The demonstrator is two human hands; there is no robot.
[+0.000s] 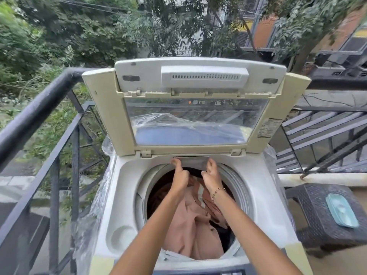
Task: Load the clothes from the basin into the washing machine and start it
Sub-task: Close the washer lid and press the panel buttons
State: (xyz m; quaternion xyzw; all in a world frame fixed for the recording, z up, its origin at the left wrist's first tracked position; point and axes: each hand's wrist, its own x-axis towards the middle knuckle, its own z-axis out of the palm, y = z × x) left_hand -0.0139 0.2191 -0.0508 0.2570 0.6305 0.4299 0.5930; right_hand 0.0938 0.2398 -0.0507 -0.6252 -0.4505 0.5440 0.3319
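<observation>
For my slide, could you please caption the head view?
Both hands grip the detergent drawer above the top-loader's clothes-filled drum.

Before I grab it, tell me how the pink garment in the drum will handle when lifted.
The pink garment lies in soft folds and creases, so it will probably be floppy and drape from wherever it is gripped. It looks thin, so likely light. Part of it hangs over the drum's front rim, so it may drag.

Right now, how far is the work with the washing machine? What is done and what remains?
Mostly loaded: pink clothes already fill the drum, and the lid stands open. In hand: the left hand and right hand reach to the small tray at the back rim. Left: close the lid and start the machine. The basin is not in view.
</observation>
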